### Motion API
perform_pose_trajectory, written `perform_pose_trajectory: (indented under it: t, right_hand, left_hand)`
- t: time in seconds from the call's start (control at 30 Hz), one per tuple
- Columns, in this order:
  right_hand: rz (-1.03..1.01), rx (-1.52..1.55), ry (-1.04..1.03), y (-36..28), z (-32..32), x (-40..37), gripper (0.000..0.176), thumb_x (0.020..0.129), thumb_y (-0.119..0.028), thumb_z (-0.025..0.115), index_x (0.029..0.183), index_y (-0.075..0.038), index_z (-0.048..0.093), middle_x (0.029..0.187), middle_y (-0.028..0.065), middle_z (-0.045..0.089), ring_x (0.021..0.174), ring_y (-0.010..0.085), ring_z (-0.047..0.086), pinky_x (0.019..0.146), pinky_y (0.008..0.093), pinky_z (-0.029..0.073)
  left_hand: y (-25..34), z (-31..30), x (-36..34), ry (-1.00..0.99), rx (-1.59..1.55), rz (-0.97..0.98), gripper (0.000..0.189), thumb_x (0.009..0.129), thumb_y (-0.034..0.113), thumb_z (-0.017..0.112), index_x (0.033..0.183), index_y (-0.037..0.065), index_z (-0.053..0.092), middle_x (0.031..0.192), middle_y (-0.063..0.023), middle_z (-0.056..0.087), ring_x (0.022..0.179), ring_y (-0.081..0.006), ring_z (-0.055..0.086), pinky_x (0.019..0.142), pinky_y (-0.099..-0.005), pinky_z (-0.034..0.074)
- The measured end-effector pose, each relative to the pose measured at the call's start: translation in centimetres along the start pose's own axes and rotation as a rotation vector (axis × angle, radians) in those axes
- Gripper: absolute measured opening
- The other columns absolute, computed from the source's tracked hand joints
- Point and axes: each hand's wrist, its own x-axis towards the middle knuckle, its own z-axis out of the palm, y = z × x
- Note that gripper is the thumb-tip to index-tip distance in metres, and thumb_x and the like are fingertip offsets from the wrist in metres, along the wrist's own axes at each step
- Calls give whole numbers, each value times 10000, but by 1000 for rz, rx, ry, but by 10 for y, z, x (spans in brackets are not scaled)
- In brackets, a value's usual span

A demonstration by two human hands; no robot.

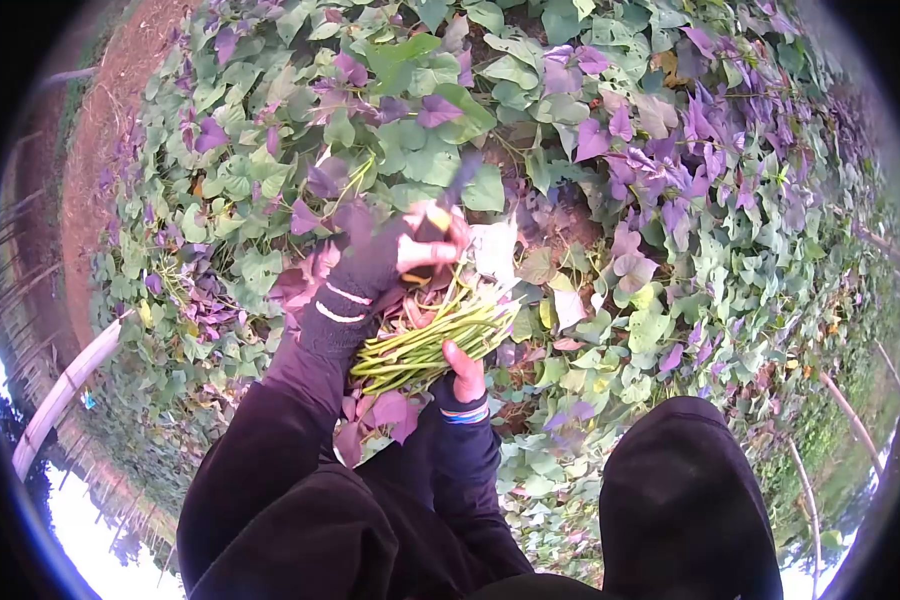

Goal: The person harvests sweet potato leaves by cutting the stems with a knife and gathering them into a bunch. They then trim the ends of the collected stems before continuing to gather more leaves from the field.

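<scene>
A bundle of slender green leaf stems (pixel 435 345) lies across the middle of the view, its stalks side by side. My right hand (pixel 466 374) is closed around the bundle's lower right side, thumb on top and the other fingers hidden beneath. Purple-pink leaves (pixel 395 412) show just below the stems. Above the bundle, my left hand (pixel 432 245) has its fingers curled together. Close to those fingers are a small yellow patch and a dark, narrow, blurred shape (pixel 460 180); what the hand grips cannot be made out.
Dense heart-shaped green and purple leaves (pixel 610 200) cover the ground all around. Bare reddish soil (pixel 110 130) runs along the upper left. A pale wooden pole (pixel 65 400) leans at the left, and thin sticks (pixel 850 420) stand at the right. My dark-clothed knee (pixel 685 500) is at lower right.
</scene>
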Motion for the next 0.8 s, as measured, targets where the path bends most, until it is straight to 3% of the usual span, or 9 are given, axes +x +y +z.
perform_pose_trajectory:
  t: [0.07,0.13,0.27,0.47,0.5,0.6,0.67,0.73,0.8]
  right_hand:
    - [-61,-159,139,1,-12,7,359,732,-90,540,1060,13,436,947,130,540,896,233,525,802,372,426]
    - [-83,-286,233,-12,-16,12,295,734,-63,540,1014,23,501,936,115,568,878,204,531,811,328,410]
    - [-132,-701,212,-46,-45,32,290,745,-33,543,1026,27,506,976,112,575,911,182,525,845,301,377]
    - [68,-853,323,-58,-96,87,387,760,-221,613,1062,7,535,1062,59,546,955,103,492,853,248,347]
    - [101,-878,321,-60,-91,100,381,770,-252,597,1042,9,549,1051,65,553,953,102,489,850,249,347]
    - [182,-869,362,-71,-66,125,371,792,-313,554,999,-6,584,1010,77,572,938,115,494,837,256,358]
    - [138,-837,80,-71,-74,143,351,770,-275,546,1029,-40,565,979,73,573,889,156,518,806,255,384]
    - [109,-770,-15,-73,-71,145,326,741,-171,523,1026,-15,554,966,91,575,881,151,531,795,259,402]
    - [181,-549,57,-83,-69,134,321,708,-57,466,1008,24,548,954,105,576,882,156,541,782,275,422]
  left_hand:
    - [-23,-30,21,461,-247,-193,309,699,150,632,989,72,562,818,-9,536,758,-96,501,643,-232,397]
    - [-51,-85,55,708,-110,-28,381,725,192,594,1078,72,514,893,-34,539,761,-127,508,636,-244,425]
    - [-46,-148,101,830,-327,62,392,704,132,605,1082,81,515,1101,-54,469,959,-148,471,773,-282,424]
    - [-7,-62,52,419,484,255,293,705,44,560,997,52,539,929,-69,577,833,-172,553,753,-285,433]
    - [-4,-41,42,238,822,559,326,658,1,549,978,63,547,913,-104,574,814,-204,563,718,-290,448]
    - [-9,21,7,-244,771,423,503,550,5,572,1043,93,527,972,-91,543,876,-236,544,749,-326,452]
    - [-22,47,-1,-429,659,546,532,556,11,579,1074,113,514,1020,-82,513,929,-228,519,771,-336,443]
    - [-25,45,3,-452,721,612,522,574,15,585,1080,121,516,1032,-88,499,960,-219,499,770,-339,437]
    - [-18,25,20,-127,798,475,460,597,25,588,1042,127,534,963,-90,510,885,-238,531,729,-347,444]
